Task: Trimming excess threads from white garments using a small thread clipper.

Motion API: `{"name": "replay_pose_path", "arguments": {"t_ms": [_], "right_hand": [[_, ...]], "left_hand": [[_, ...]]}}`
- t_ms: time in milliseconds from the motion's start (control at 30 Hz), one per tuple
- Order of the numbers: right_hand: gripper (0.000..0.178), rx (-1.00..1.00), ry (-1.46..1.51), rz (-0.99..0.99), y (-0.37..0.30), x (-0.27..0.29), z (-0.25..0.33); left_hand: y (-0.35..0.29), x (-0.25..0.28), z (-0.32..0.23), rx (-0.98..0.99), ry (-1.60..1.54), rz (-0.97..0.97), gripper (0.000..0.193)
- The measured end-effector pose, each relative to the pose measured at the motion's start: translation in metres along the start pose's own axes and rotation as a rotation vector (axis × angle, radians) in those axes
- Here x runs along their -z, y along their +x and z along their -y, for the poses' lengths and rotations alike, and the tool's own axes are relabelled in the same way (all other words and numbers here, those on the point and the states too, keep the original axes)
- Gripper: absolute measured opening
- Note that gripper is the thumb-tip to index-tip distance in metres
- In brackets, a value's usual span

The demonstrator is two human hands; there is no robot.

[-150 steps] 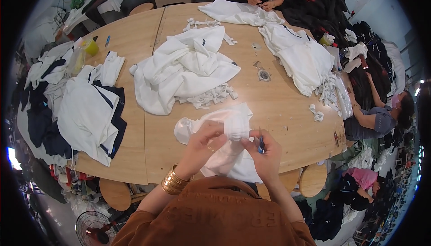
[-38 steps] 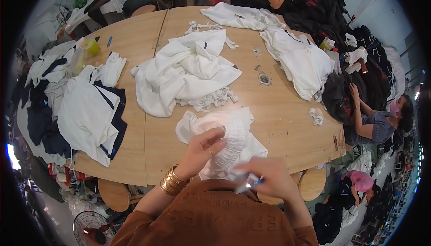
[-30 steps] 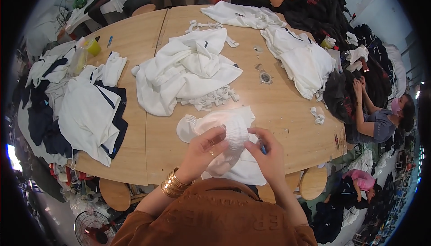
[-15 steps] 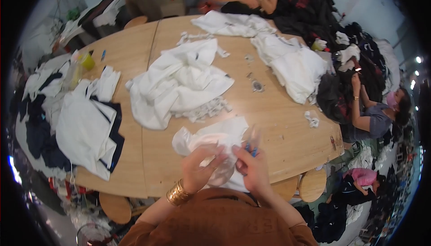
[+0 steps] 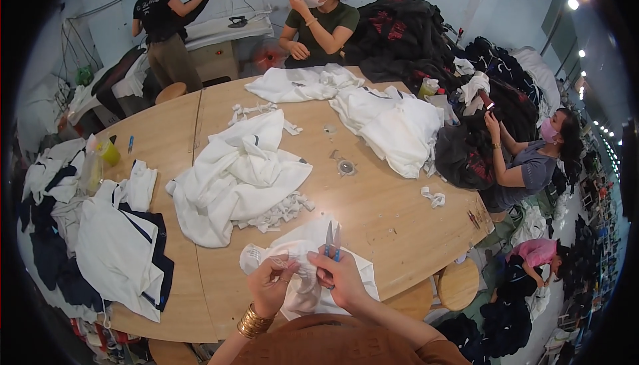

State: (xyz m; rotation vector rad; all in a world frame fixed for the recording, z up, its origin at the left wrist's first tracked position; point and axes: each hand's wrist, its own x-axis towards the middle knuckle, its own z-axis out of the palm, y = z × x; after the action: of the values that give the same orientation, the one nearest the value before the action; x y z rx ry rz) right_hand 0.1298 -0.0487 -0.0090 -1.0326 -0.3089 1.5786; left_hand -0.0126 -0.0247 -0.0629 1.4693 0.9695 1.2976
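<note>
A white garment [image 5: 301, 296] is bunched between my hands at the table's near edge, part of it spread on the wood. My left hand [image 5: 271, 280], with gold bangles at the wrist, is closed in a pinch on the cloth, where fine pale strands show by the fingertips. Small blue-handled scissors [image 5: 333, 238] are in my right hand [image 5: 343, 278], blades pointing up and away from me, slightly apart. The thumb of that hand presses against the fabric too.
On the wooden table [image 5: 373, 212] lie a large white garment heap [image 5: 233, 172], white trimmings [image 5: 279, 212] and more white cloth [image 5: 393, 129]. Dark-trimmed white garments [image 5: 120, 252] sit at left. Co-workers are beyond the far edge and at right. A wooden stool [image 5: 458, 284] stands near right.
The view has tilted up, so the table appears lower and the far co-workers show more fully. Both hands keep hold of the cloth and scissors; the scissor blades now stand out clearly.
</note>
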Motion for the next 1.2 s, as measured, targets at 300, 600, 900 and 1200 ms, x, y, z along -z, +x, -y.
{"name": "replay_pose_path", "arguments": {"t_ms": [300,600,900,1200], "right_hand": [[0.015,0.073,-0.069,-0.022,-0.003,-0.006,-0.002],[0.022,0.314,-0.67,0.002,-0.009,0.009,0.013],[0.027,0.768,-1.442,-0.058,-0.04,0.001,0.036],[0.022,1.022,-1.738,0.017,-0.042,-0.001,0.038]], "left_hand": [[0.01,0.012,-0.038,0.184,0.136,0.173,0.013],[0.004,0.008,-0.042,0.372,-0.327,0.134,0.011],[0.003,0.006,-0.045,0.469,-0.531,0.127,0.011],[0.0,0.005,-0.051,0.346,-0.363,0.149,0.01]]}}
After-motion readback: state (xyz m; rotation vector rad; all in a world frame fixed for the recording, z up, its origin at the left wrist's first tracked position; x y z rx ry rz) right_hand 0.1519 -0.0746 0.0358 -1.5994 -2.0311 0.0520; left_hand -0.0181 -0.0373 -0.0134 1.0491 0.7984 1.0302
